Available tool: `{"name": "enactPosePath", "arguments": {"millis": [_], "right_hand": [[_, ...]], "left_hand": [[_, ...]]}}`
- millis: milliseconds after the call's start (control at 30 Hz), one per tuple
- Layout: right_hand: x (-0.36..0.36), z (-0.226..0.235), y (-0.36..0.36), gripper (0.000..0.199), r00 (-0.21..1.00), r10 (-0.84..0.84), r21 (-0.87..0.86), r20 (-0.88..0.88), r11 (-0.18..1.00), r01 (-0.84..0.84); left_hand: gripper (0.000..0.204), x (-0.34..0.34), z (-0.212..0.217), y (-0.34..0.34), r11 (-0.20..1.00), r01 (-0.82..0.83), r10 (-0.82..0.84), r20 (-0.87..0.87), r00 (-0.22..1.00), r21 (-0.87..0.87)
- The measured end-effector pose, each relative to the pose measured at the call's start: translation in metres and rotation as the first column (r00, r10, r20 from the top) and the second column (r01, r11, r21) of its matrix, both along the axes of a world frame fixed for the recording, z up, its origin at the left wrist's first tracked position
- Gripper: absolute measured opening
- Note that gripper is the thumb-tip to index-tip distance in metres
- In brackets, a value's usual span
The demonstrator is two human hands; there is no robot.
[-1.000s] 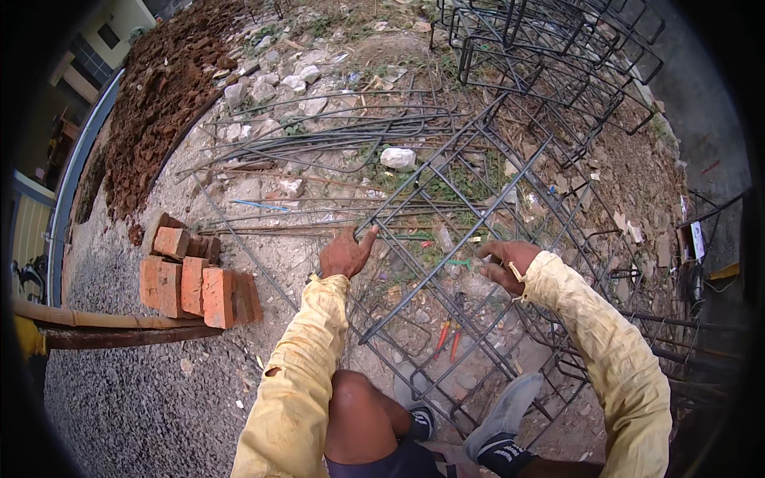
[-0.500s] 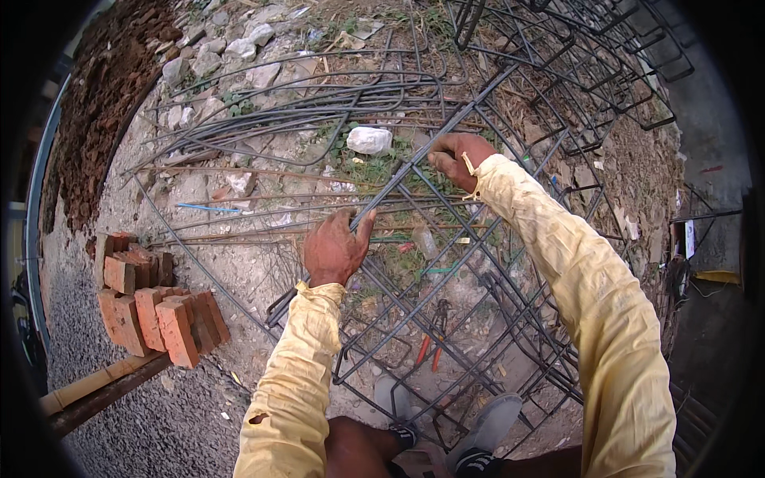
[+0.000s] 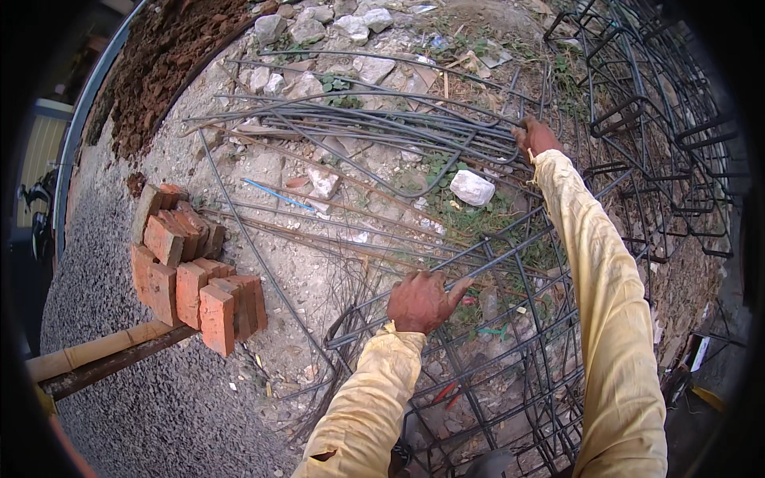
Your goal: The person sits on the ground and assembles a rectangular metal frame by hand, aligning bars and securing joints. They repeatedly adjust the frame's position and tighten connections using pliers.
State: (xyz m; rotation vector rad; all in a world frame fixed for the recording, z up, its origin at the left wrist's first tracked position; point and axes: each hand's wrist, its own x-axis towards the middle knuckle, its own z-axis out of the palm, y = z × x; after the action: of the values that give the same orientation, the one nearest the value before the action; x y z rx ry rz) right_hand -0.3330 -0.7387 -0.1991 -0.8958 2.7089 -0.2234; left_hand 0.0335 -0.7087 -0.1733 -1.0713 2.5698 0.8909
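My left hand (image 3: 422,301) is closed over the upper bar of a rebar cage (image 3: 522,259), its thumb lying along the steel. Farther off and to the right, my right hand (image 3: 539,137) has its fingers curled round a steel rod at the right end of a loose pile of bent steel rods (image 3: 382,119). Its fingertips are partly hidden among the bars. Red-handled pliers (image 3: 448,393) lie on the ground, seen through the cage near my feet.
Stacked red bricks (image 3: 219,307) stand at the left beside a bamboo pole (image 3: 103,350). More rebar cages (image 3: 637,119) crowd the far right. A white stone (image 3: 472,188) lies beyond the cage, a blue strip (image 3: 277,194) farther left. Rubble (image 3: 351,28) and brown soil (image 3: 171,60) lie behind.
My right hand has left the cage bar and reached forward to the loose rods. The left hand stays on the cage. The view has turned, shifting the bricks and rods rightward.
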Motion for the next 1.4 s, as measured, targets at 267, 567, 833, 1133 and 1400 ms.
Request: {"name": "enactPosePath", "arguments": {"millis": [267,567,833,1133,1400], "right_hand": [[-0.040,-0.048,-0.049,0.039,0.985,0.029,-0.198,-0.168,0.978,-0.062],[-0.086,-0.112,-0.081,0.059,0.998,-0.045,-0.204,-0.035,0.978,0.037],[-0.082,-0.104,-0.096,0.065,0.986,0.039,0.123,-0.162,0.992,-0.019],[-0.071,-0.080,-0.097,0.050,0.981,0.004,0.254,-0.196,0.966,0.046],[-0.049,-0.044,-0.081,0.049,0.974,0.077,0.051,-0.211,0.996,-0.068]], "left_hand": [[0.059,0.003,-0.004,-0.005,0.999,0.007,-0.008,-0.022,1.000,-0.034],[0.046,-0.010,-0.010,-0.005,0.999,0.035,-0.038,-0.080,0.996,-0.034],[0.058,-0.005,-0.010,-0.010,0.993,0.039,-0.047,0.073,0.996,0.110],[0.064,-0.001,0.004,-0.017,0.988,0.048,-0.066,0.119,0.991,0.146],[0.066,-0.008,0.003,-0.016,0.988,0.029,-0.039,0.062,0.997,0.153]]}}
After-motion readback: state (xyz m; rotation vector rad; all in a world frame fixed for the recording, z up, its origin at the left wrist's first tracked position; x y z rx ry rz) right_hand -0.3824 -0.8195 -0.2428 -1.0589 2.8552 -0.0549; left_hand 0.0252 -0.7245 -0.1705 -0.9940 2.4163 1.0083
